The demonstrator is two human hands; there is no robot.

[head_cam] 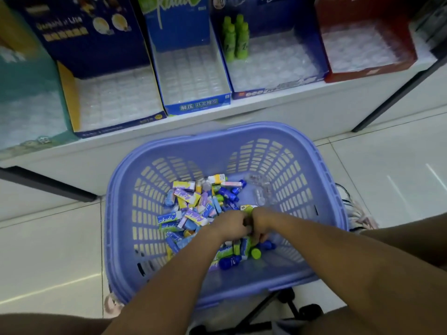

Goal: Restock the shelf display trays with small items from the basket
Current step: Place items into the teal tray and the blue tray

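Nearest to us, our two forearms reach down into the basket, a lilac-blue plastic one with slotted walls that sits on the pale tiled floor in front of the shelf, over some black legs. Our left hand and right hand meet knuckle to knuckle in the middle of it, fingers curled down into the heap; we cannot tell whether either one has closed on a piece, since the fingertips are hidden. The small items lie loose on the basket floor, mostly towards its left and middle: tiny boxes in blue, purple and yellow with looping white script, mixed with stubby little bottles, among them a dark blue bottle and a lime-green cap just below our hands. A few clear plastic pieces lie at the far right of the heap. Beyond the basket, a row of cardboard trays stands on the shelf, each lined with a clear moulded insert: a teal tray at the far left, a navy tray with a yellow side, a blue tray with white characters on its front lip, another blue tray holding a few green bottles upright in its back left corner, and a red tray
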